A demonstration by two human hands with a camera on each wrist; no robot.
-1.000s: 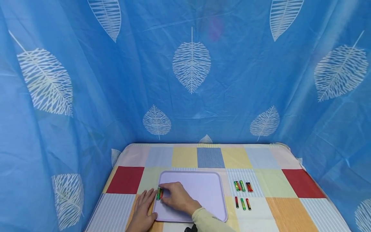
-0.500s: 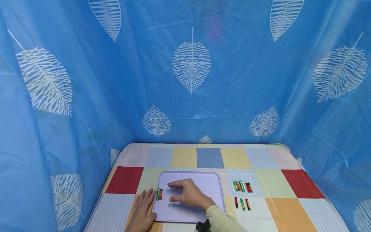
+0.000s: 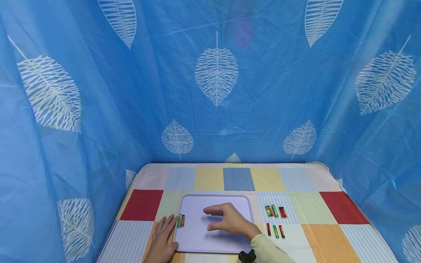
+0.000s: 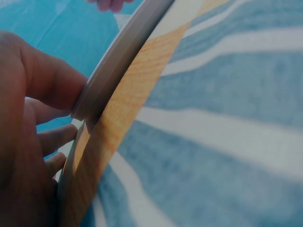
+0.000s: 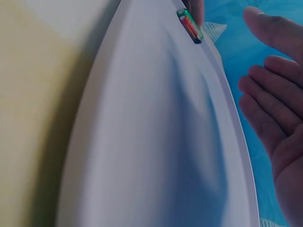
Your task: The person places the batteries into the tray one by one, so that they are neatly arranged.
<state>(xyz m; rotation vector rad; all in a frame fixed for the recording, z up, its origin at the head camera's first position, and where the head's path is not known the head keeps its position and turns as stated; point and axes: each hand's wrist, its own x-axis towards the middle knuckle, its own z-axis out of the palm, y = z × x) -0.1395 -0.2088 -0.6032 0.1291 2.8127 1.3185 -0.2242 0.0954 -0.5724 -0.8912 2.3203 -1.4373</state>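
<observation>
"What are your hands up to?"

"My left hand lies on the patchwork-covered bench, fingers spread and gripping nothing. Its thumb rests against the near left corner of the tray. I'd say that's to stop the tray sliding."

"And the right?"

"My right hand hangs over the tray, right of its middle, thumb well apart from the fingers. There's nothing in its grasp."

"Where are the batteries, then?"

"Two are in the tray: a green battery just beside a red battery, with the green one nearer the left wall. Laid parallel to that wall, they probably can't roll far that way. Whether the green one touches it, I can't tell."

"And the others?"

"On the bench, right of the tray. The far cluster mixes green and red ones, mostly packed close. Nearer me is a row of three loose batteries, a green between two reds, with gaps between them. Being on that side, they're handy for my right hand, I think."
</observation>
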